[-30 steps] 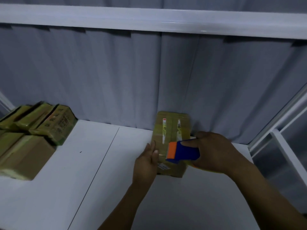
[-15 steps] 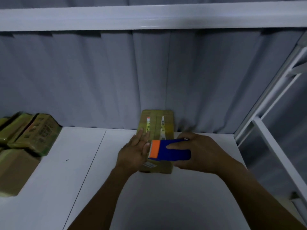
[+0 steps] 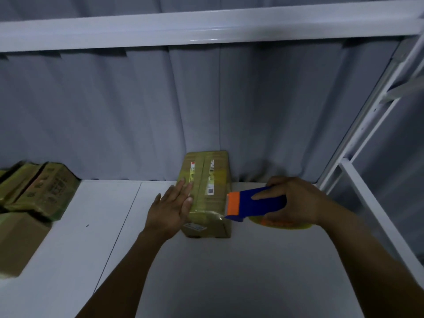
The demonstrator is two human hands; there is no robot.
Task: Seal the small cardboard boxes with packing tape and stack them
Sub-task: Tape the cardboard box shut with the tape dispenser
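Small box [image 3: 207, 196] lay under left hand's [image 3: 171, 207] straight fingers [image 3: 183, 189]; right hand's [image 3: 296, 200] fingers gripped tape dispenser [image 3: 254, 203] alongside; tape pull risked dragging box askew.

This looks like a stockroom or packing area. There is a white metal rack [image 3: 206, 31] with a slotted upright [image 3: 367, 125] and a grey ribbed wall [image 3: 114, 111] behind. Taped cardboard boxes [image 3: 39, 191] are piled at the left edge of the shelf [image 3: 206, 271], with a tape dispenser [image 3: 257, 203] near its back edge.
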